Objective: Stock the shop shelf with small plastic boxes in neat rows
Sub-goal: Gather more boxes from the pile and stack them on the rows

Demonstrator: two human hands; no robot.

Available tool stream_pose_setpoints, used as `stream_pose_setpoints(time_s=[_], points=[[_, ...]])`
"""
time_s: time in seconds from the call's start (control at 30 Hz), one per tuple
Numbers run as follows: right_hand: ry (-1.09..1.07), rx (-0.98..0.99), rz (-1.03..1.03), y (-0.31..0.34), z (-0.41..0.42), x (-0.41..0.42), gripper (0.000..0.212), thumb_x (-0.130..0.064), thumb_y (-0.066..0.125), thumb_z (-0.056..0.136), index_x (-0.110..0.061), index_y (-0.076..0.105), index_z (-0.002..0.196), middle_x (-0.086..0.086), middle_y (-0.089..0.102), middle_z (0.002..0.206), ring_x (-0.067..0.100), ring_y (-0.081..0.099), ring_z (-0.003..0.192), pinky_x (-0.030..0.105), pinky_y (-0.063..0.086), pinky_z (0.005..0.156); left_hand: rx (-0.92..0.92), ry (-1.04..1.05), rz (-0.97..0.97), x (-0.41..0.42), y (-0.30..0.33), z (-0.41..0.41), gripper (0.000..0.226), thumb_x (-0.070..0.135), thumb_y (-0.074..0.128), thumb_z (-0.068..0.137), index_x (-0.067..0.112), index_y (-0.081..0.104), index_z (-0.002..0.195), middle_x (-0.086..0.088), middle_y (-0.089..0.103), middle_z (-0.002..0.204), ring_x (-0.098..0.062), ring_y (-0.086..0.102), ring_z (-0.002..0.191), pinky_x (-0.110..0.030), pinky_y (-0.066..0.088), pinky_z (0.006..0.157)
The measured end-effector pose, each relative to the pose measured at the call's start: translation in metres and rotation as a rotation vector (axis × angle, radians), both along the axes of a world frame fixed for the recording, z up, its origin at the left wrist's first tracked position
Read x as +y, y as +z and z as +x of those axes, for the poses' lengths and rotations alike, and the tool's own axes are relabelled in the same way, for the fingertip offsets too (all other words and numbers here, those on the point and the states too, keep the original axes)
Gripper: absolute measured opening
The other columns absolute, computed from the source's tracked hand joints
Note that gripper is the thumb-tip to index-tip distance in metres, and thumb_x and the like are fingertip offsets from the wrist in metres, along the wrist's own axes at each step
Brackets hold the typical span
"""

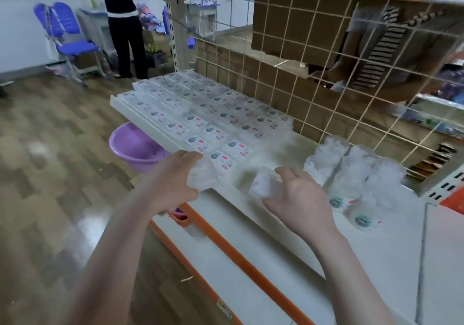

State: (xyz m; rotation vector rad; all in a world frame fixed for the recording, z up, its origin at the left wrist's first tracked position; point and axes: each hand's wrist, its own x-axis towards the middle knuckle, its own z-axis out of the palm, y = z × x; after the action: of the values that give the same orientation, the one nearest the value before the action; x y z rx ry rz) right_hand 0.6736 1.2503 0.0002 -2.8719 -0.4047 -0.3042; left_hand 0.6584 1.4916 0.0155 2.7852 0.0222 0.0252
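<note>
Neat rows of small clear plastic boxes (200,104) with printed labels cover the left and middle of the white shelf (226,214). At the shelf's front edge my left hand (173,181) grips one clear box (202,176), just in front of the last labelled row. My right hand (298,199) holds another clear box (263,185) over the bare part of the shelf, fingers curled round its near side. Both boxes are blurred by motion.
Wrapped clear packs (356,174) lie on the shelf at the right. A wire grid (326,61) backs the shelf, with a person behind it. A purple basin (133,146) sits on the floor at the left, under the shelf's end. Another person stands near blue chairs (67,36).
</note>
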Motion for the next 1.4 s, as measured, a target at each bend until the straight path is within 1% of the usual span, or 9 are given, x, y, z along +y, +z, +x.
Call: stream_pose_setpoints(time_s=[0.07, 0.2, 0.33, 0.53, 0.7, 1.0, 1.17, 1.3, 1.4], points=[[-0.01, 0.015, 0.011, 0.0, 0.017, 0.019, 0.049, -0.039, 0.062, 0.076, -0.017, 0.051, 0.119, 0.003, 0.056, 0.114, 0.023, 0.049, 0.108, 0.03, 0.038, 0.082, 0.003, 0.0, -0.015, 0.021, -0.001, 0.019, 0.079, 0.014, 0.066, 0.067, 0.023, 0.037, 0.14, 0.002, 0.045, 0.135, -0.019, 0.047, 0.119, -0.037, 0.045, 0.092], [-0.057, 0.043, -0.006, -0.002, 0.046, 0.058, 0.053, -0.041, 0.062, 0.077, -0.018, 0.05, 0.123, 0.002, 0.056, 0.117, 0.022, 0.047, 0.112, 0.029, 0.038, 0.085, -0.011, -0.052, -0.042, 0.064, -0.009, 0.061, 0.079, 0.016, 0.067, 0.071, 0.027, 0.035, 0.143, 0.007, 0.039, 0.143, -0.015, 0.042, 0.126, -0.026, 0.039, 0.09], [-0.137, 0.06, 0.006, -0.007, 0.076, 0.105, 0.057, -0.045, 0.062, 0.078, -0.019, 0.048, 0.127, 0.003, 0.055, 0.122, 0.022, 0.046, 0.115, 0.028, 0.035, 0.09, 0.0, -0.168, -0.037, 0.116, -0.013, 0.108, 0.08, 0.018, 0.069, 0.075, 0.026, 0.031, 0.145, 0.005, 0.035, 0.147, -0.015, 0.035, 0.132, -0.028, 0.033, 0.099], [-0.348, 0.164, 0.098, -0.004, 0.11, 0.183, 0.06, -0.045, 0.066, 0.076, -0.017, 0.052, 0.126, 0.006, 0.054, 0.128, 0.024, 0.045, 0.12, 0.031, 0.036, 0.094, -0.007, -0.352, 0.021, 0.198, -0.004, 0.176, 0.078, 0.018, 0.071, 0.073, 0.021, 0.036, 0.143, 0.0, 0.04, 0.143, -0.02, 0.041, 0.128, -0.029, 0.036, 0.099], [-0.446, 0.178, 0.064, 0.007, 0.131, 0.232, 0.06, -0.04, 0.067, 0.076, -0.018, 0.05, 0.129, 0.005, 0.054, 0.128, 0.024, 0.045, 0.119, 0.028, 0.036, 0.091, 0.005, -0.436, 0.008, 0.244, 0.006, 0.218, 0.078, 0.016, 0.071, 0.071, 0.021, 0.037, 0.142, -0.002, 0.041, 0.141, -0.02, 0.041, 0.127, -0.031, 0.036, 0.102], [-0.479, 0.237, 0.069, 0.006, 0.158, 0.251, 0.062, -0.033, 0.065, 0.075, -0.019, 0.046, 0.132, 0.003, 0.052, 0.129, 0.022, 0.045, 0.12, 0.029, 0.037, 0.094, 0.001, -0.533, -0.052, 0.253, 0.004, 0.254, 0.077, 0.02, 0.07, 0.075, 0.026, 0.034, 0.143, 0.004, 0.04, 0.142, -0.014, 0.037, 0.128, -0.021, 0.029, 0.094], [-0.471, 0.245, 0.044, 0.003, 0.169, 0.249, 0.057, -0.034, 0.064, 0.077, -0.016, 0.048, 0.128, 0.003, 0.053, 0.129, 0.021, 0.045, 0.12, 0.028, 0.035, 0.094, 0.032, -0.552, -0.063, 0.248, 0.006, 0.265, 0.077, 0.019, 0.07, 0.077, 0.026, 0.033, 0.144, 0.006, 0.037, 0.144, -0.013, 0.037, 0.129, -0.022, 0.03, 0.098], [-0.445, 0.245, 0.066, 0.002, 0.175, 0.254, 0.062, -0.034, 0.065, 0.077, -0.018, 0.045, 0.133, 0.003, 0.051, 0.132, 0.021, 0.044, 0.123, 0.03, 0.037, 0.098, 0.039, -0.592, -0.052, 0.25, 0.003, 0.274, 0.078, 0.021, 0.069, 0.078, 0.028, 0.03, 0.145, 0.007, 0.034, 0.146, -0.011, 0.035, 0.131, -0.024, 0.03, 0.102], [-0.434, 0.238, 0.043, 0.0, 0.176, 0.259, 0.063, -0.035, 0.064, 0.078, -0.019, 0.044, 0.134, 0.002, 0.051, 0.132, 0.021, 0.044, 0.123, 0.032, 0.037, 0.101, 0.039, -0.645, -0.058, 0.25, 0.003, 0.283, 0.079, 0.02, 0.07, 0.077, 0.03, 0.03, 0.145, 0.01, 0.035, 0.144, -0.009, 0.034, 0.13, -0.018, 0.027, 0.095]])
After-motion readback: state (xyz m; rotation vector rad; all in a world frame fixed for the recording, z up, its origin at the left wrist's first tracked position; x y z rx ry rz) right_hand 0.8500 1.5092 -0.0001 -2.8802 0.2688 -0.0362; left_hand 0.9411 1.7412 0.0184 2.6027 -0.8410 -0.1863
